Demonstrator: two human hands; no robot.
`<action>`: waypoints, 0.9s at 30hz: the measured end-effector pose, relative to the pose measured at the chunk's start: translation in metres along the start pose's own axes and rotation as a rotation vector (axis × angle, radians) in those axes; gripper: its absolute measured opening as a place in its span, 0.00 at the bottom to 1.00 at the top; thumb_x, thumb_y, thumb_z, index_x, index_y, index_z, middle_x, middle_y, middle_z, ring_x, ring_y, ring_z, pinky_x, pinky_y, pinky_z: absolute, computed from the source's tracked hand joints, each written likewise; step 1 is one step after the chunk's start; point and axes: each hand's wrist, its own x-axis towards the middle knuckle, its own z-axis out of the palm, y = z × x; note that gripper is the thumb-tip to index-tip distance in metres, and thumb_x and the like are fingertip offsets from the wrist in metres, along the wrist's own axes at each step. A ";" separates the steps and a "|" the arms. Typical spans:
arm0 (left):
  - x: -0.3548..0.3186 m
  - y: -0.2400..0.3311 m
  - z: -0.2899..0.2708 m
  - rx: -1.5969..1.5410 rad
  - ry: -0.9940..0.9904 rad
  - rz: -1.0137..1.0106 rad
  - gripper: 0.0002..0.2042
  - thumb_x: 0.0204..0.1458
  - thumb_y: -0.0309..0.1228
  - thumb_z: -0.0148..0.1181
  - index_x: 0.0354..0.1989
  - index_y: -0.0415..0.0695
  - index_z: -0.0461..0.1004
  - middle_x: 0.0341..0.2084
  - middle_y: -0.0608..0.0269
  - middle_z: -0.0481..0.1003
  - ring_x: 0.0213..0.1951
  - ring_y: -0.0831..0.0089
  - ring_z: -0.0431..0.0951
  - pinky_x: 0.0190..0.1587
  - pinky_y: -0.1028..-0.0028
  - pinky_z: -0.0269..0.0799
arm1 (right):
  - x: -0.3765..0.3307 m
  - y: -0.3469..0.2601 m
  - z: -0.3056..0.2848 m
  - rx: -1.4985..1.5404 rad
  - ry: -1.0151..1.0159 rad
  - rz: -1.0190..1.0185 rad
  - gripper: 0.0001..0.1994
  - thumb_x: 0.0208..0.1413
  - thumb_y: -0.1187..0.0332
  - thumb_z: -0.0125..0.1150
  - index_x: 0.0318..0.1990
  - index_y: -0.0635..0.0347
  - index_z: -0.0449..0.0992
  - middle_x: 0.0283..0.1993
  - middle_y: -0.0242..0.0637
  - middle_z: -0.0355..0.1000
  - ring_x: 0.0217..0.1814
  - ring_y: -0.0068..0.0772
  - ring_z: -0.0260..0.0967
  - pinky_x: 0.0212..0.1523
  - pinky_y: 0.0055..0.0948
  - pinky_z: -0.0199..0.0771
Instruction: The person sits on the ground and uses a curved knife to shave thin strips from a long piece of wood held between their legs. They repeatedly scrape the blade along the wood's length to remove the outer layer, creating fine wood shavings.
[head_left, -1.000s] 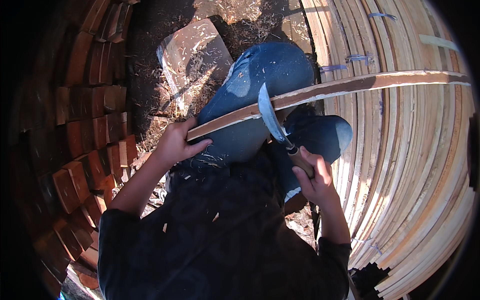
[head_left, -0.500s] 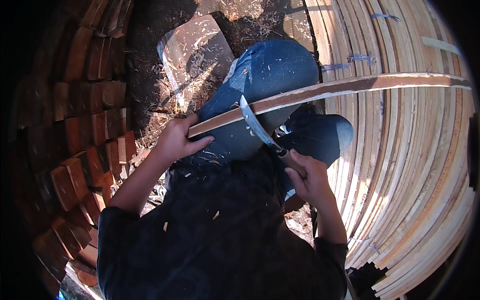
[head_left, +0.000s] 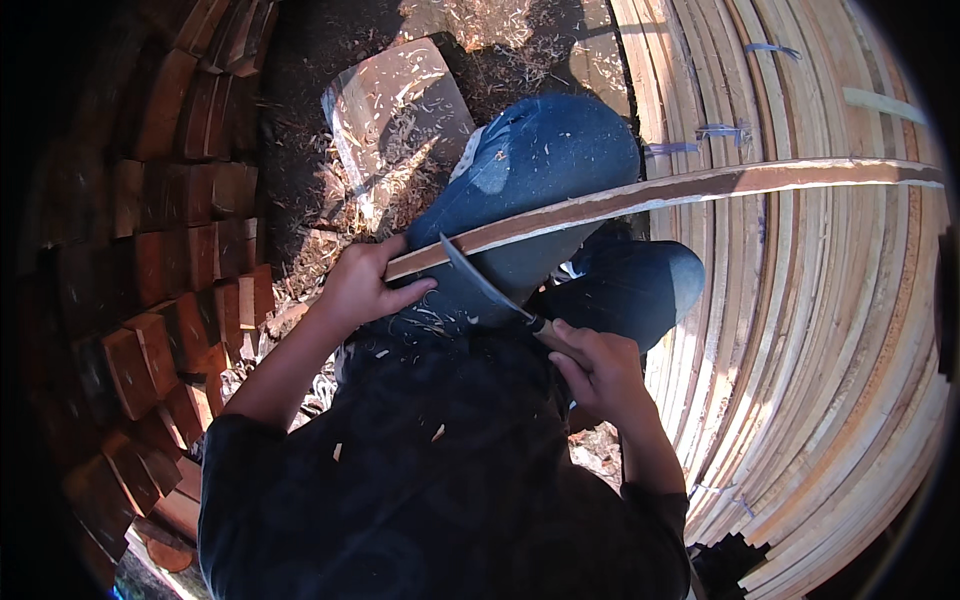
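Seated worker bracing a long wooden strip (head_left: 640, 195) across the knees while a curved blade (head_left: 485, 285) meets its near end.

Nearest, the right hand (head_left: 600, 372) is clenched round the blade's handle, edge laid against the strip. The left hand (head_left: 365, 285) grasps the strip's near end, pinning it on the left knee (head_left: 545, 160) so it cannot slide. Beyond lies a flat block (head_left: 395, 110) strewn with shavings; stacked strips (head_left: 840, 330) lie right, cut wood blocks (head_left: 170, 250) left.
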 end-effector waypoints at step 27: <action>0.004 0.005 -0.008 -0.008 -0.086 -0.072 0.24 0.39 0.45 0.70 0.33 0.36 0.74 0.14 0.47 0.72 0.21 0.54 0.77 0.27 0.64 0.72 | -0.014 0.020 -0.013 0.784 0.904 -0.166 0.18 0.57 0.70 0.59 0.52 0.66 0.61 0.34 0.42 0.69 0.29 0.22 0.65 0.31 0.19 0.65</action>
